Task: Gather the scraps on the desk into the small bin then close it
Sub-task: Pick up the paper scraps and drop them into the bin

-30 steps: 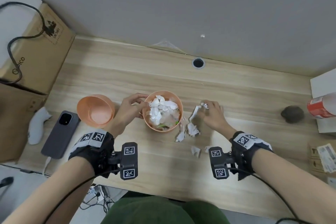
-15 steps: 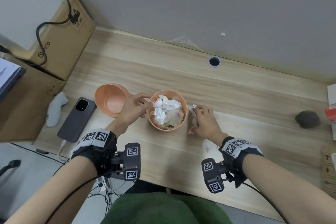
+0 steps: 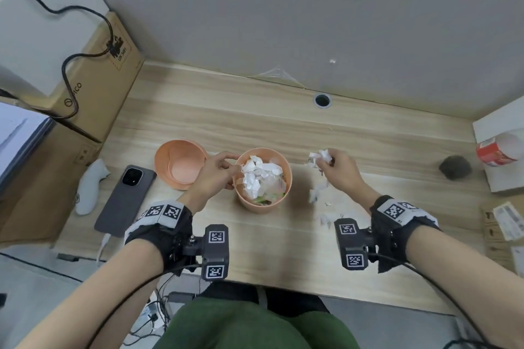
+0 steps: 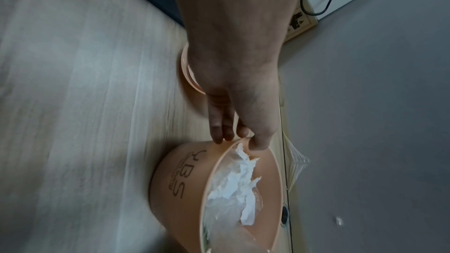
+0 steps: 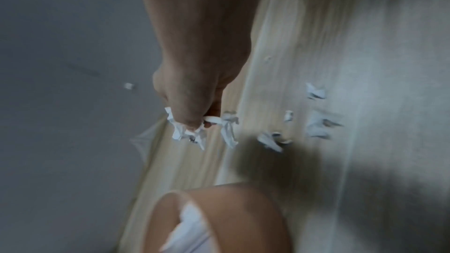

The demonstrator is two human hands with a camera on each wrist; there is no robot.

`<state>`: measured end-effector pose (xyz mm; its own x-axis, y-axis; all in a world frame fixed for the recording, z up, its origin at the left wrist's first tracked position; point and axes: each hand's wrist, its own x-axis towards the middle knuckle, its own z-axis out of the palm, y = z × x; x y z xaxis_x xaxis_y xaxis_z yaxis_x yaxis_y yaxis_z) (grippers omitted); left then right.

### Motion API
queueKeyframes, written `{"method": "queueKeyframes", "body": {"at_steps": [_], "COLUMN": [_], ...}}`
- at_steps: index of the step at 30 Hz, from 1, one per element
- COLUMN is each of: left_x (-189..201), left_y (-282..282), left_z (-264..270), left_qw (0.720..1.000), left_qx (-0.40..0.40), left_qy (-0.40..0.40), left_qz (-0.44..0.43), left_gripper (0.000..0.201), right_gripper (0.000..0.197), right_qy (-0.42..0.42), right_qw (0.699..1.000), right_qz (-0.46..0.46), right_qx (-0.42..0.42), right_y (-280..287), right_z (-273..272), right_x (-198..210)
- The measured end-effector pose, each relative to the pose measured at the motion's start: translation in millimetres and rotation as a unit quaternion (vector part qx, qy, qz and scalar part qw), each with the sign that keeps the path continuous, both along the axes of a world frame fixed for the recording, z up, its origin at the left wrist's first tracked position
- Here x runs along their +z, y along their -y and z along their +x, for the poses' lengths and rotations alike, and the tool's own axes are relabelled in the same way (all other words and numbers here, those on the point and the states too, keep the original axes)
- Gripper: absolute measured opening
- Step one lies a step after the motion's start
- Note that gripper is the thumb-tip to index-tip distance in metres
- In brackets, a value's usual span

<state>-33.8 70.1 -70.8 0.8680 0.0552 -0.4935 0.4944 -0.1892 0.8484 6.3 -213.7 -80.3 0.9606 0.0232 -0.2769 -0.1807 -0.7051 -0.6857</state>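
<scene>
A small peach bin [image 3: 285, 190] stands mid-desk, filled with white paper scraps [image 3: 259, 176]. My left hand [image 3: 224, 170] pinches its left rim [image 4: 239, 140], thumb inside and fingers outside. The bin's peach lid [image 3: 181, 164] lies upturned to its left. My right hand [image 3: 329, 163], lifted to the right of the bin, grips a bunch of crumpled white scraps [image 3: 319, 156], also seen in the right wrist view [image 5: 187, 132]. More loose scraps [image 3: 316, 193] lie on the desk under that hand, and several others [image 5: 314, 122] further out.
A grey phone [image 3: 124, 198] and a white controller [image 3: 90, 187] lie left of the lid. Cardboard boxes [image 3: 93, 85] stand at the far left. A dark lump [image 3: 455, 167], a red-labelled bottle [image 3: 499, 149] and a white box [image 3: 502, 127] sit at the right.
My right hand has risen off the desk and moved right, away from the bin, clutching a bunch of scraps. The left hand stays on the bin's rim.
</scene>
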Motion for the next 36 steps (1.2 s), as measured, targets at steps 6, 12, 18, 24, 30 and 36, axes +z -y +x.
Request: {"method": "queueKeyframes", "body": {"at_steps": [6,12,18,24,30,36], "left_x": [6.2,8.9,8.5,10.9,11.3,10.1], "left_y": [15.1,18.9,11.7,14.4,13.6,13.8], "left_z": [2.4,-4.5,-8.1,-5.8,-5.0,-4.5], "left_qw": [0.998,0.994,0.992,0.992,0.992,0.992], "left_qx": [-0.052,-0.090,-0.109,-0.107,-0.106,-0.101], "left_qy": [-0.006,-0.017,-0.021,-0.031,-0.038,-0.040], "left_qz": [-0.022,-0.052,-0.060,-0.060,-0.057,-0.064], "left_gripper": [0.017,0.030,0.037,0.036,0.036,0.037], "right_gripper": [0.025,0.004,0.028,0.024,0.004,0.008], "right_qy": [0.042,-0.032,-0.016,-0.087,-0.094,0.042], "right_qw": [0.993,0.974,0.983,0.993,0.993,0.989], "right_qz": [0.097,-0.028,0.002,-0.048,-0.062,-0.091], "right_qx": [0.061,0.224,0.180,0.059,0.038,0.112], "right_y": [-36.2,-71.3,-61.0,-23.9,-32.5,-43.1], "right_z": [3.2,-9.6,-18.5,-25.5,-39.1,-27.7], "right_x": [80.9,65.9,77.6,60.4,45.6,62.1]}}
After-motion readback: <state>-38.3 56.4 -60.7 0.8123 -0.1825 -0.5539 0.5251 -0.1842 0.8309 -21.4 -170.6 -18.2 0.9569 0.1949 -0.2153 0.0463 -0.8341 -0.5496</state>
